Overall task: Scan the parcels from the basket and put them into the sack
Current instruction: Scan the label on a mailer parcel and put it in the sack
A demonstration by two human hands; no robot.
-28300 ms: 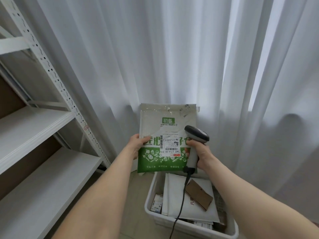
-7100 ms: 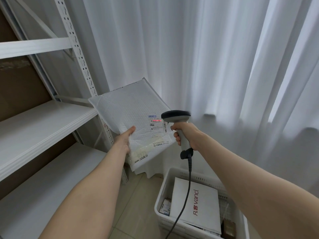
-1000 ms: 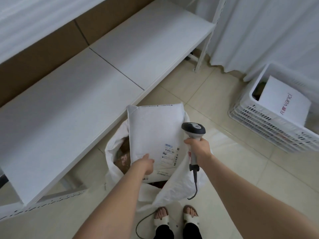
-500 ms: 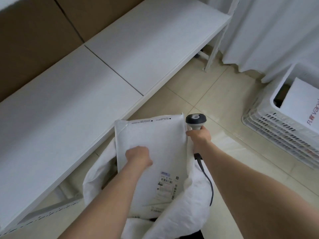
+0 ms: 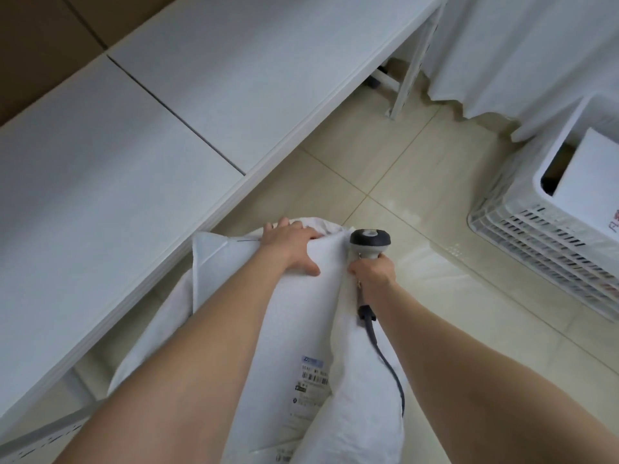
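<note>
Our left hand [image 5: 290, 244] lies flat, released, on the parcel [image 5: 294, 326], seemingly inside the sack [image 5: 365, 380]; our right hand [image 5: 371, 274], at 3 o'clock, grips the scanner [image 5: 370, 242].

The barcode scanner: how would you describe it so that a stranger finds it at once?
Start at the white sack on the tiled floor. At its right edge the right hand grips the scanner. It is the only dark-headed thing there, with a grey cable trailing down from its handle.
</note>
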